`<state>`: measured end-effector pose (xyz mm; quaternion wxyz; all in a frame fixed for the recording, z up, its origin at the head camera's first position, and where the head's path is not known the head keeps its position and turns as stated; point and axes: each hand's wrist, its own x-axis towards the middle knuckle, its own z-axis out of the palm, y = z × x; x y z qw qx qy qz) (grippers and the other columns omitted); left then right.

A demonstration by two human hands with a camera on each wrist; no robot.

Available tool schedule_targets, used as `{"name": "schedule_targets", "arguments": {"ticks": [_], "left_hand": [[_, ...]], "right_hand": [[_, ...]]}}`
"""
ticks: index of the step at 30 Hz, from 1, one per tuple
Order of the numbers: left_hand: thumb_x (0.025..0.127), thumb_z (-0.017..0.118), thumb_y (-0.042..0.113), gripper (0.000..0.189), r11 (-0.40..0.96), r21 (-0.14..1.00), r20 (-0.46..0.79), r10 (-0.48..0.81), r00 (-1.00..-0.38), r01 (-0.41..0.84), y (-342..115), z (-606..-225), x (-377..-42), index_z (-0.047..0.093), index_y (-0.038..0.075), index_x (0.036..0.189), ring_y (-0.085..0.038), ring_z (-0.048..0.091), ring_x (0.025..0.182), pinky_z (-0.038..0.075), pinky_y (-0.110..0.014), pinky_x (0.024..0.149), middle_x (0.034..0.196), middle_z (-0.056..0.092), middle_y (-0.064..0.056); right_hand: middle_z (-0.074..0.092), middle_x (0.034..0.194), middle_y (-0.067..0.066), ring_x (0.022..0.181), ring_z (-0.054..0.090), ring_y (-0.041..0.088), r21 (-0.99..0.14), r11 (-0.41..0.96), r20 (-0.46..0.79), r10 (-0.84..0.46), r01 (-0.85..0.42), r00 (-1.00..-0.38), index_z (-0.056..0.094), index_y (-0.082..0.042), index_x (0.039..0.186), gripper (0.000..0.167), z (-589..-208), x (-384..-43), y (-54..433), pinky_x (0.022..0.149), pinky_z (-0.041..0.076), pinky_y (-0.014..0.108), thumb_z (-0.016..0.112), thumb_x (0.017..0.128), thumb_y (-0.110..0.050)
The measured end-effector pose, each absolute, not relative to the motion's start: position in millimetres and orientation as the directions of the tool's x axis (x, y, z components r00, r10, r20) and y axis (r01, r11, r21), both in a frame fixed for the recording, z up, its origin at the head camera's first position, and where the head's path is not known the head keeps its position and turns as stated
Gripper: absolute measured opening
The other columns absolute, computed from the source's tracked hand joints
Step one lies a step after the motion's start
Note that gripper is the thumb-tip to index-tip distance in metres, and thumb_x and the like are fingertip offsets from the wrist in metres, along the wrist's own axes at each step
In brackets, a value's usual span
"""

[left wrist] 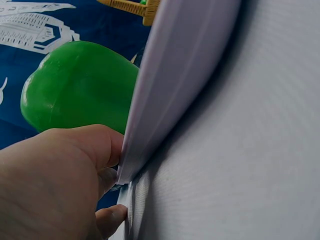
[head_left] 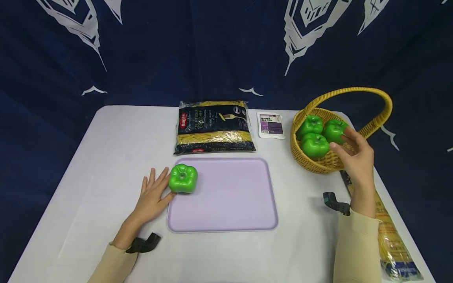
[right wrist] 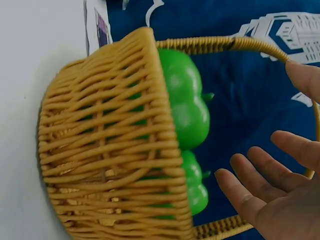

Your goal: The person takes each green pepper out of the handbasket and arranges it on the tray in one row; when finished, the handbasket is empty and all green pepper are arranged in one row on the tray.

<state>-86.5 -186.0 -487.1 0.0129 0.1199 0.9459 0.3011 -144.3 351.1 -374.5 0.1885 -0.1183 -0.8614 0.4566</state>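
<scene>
A green bell pepper (head_left: 183,178) sits on the upper left corner of a lilac tray (head_left: 226,196). My left hand (head_left: 152,198), fingers spread, lies beside that corner. In the left wrist view its thumb (left wrist: 97,142) is right at the tray's rim, just below the pepper. On the right stands a yellow wicker basket (right wrist: 110,145) holding three green bell peppers (head_left: 315,146). Over the basket's right side is my right hand (head_left: 357,157), its palm empty. The right wrist view shows its fingers (right wrist: 255,200) apart from the peppers, with the thumb close to the basket handle.
A dark bag of penne pasta (head_left: 216,127) lies behind the tray. To its right is a small white and purple packet (head_left: 270,125). A long clear pack with yellow contents (head_left: 393,239) lies along the table's right edge, partly under my right arm. The basket's handle arches up high.
</scene>
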Motion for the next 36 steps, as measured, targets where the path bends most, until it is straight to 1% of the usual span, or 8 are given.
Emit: {"name": "schedule_targets", "arguments": {"ticks": [3, 6, 11, 15, 19, 26, 36], "left_hand": [[0.094, 0.056, 0.031, 0.063, 0.787, 0.577, 0.052, 0.233, -0.971, 0.219, -184, -483, -85, 0.038, 0.008, 0.15, -0.051, -0.001, 0.148, -0.004, -0.068, 0.115, 0.159, 0.026, -0.02], [0.094, 0.057, 0.031, 0.063, 0.787, 0.575, 0.057, 0.232, -0.971, 0.222, -185, -483, -85, 0.039, 0.007, 0.149, -0.051, 0.0, 0.148, -0.004, -0.068, 0.115, 0.159, 0.026, -0.02], [0.094, 0.056, 0.031, 0.063, 0.791, 0.572, 0.042, 0.236, -0.971, 0.217, -185, -484, -85, 0.038, 0.007, 0.15, -0.05, -0.002, 0.148, -0.005, -0.067, 0.115, 0.16, 0.025, -0.02], [0.094, 0.056, 0.031, 0.064, 0.793, 0.572, 0.03, 0.238, -0.971, 0.212, -185, -484, -85, 0.038, 0.008, 0.15, -0.049, -0.003, 0.148, -0.005, -0.067, 0.115, 0.16, 0.024, -0.019], [0.094, 0.056, 0.031, 0.063, 0.793, 0.572, 0.028, 0.238, -0.971, 0.21, -184, -484, -85, 0.038, 0.008, 0.15, -0.049, -0.003, 0.148, -0.006, -0.067, 0.116, 0.161, 0.024, -0.019], [0.094, 0.055, 0.03, 0.063, 0.791, 0.571, 0.049, 0.234, -0.971, 0.219, -182, -480, -86, 0.037, 0.008, 0.15, -0.05, -0.001, 0.148, -0.005, -0.067, 0.115, 0.16, 0.025, -0.019], [0.094, 0.055, 0.031, 0.063, 0.787, 0.576, 0.049, 0.238, -0.97, 0.221, -183, -481, -85, 0.038, 0.008, 0.15, -0.052, -0.001, 0.147, -0.005, -0.068, 0.115, 0.159, 0.026, -0.02]], "right_hand": [[0.044, 0.151, 0.006, 0.133, 0.047, 0.014, -0.828, 0.556, 0.181, 0.39, 0.074, -0.903, 0.038, -0.019, 0.151, 0.066, -379, -146, 355, 0.11, 0.042, 0.029, 0.067, 0.092, -0.017], [0.042, 0.153, 0.006, 0.135, 0.046, 0.017, -0.819, 0.565, 0.159, 0.389, 0.099, -0.907, 0.035, -0.02, 0.152, 0.067, -382, -147, 357, 0.11, 0.041, 0.029, 0.066, 0.093, -0.021], [0.041, 0.153, 0.009, 0.134, 0.047, 0.017, -0.812, 0.576, 0.153, 0.373, 0.099, -0.915, 0.034, -0.02, 0.153, 0.068, -386, -147, 359, 0.108, 0.043, 0.03, 0.066, 0.093, -0.021], [0.038, 0.155, 0.009, 0.135, 0.045, 0.016, -0.815, 0.571, 0.134, 0.354, 0.1, -0.926, 0.031, -0.02, 0.154, 0.068, -389, -147, 360, 0.11, 0.042, 0.031, 0.064, 0.094, -0.023], [0.036, 0.156, 0.01, 0.137, 0.043, 0.019, -0.826, 0.555, 0.115, 0.339, 0.1, -0.934, 0.03, -0.02, 0.154, 0.069, -392, -150, 359, 0.112, 0.04, 0.032, 0.064, 0.094, -0.025], [0.035, 0.157, 0.011, 0.141, 0.041, 0.024, -0.821, 0.559, 0.083, 0.318, 0.116, -0.944, 0.029, -0.021, 0.155, 0.07, -396, -155, 357, 0.107, 0.042, 0.027, 0.064, 0.094, -0.03], [0.036, 0.156, 0.012, 0.141, 0.041, 0.027, -0.817, 0.565, 0.08, 0.315, 0.119, -0.946, 0.029, -0.021, 0.155, 0.072, -401, -156, 355, 0.107, 0.043, 0.031, 0.065, 0.094, -0.033]]}}
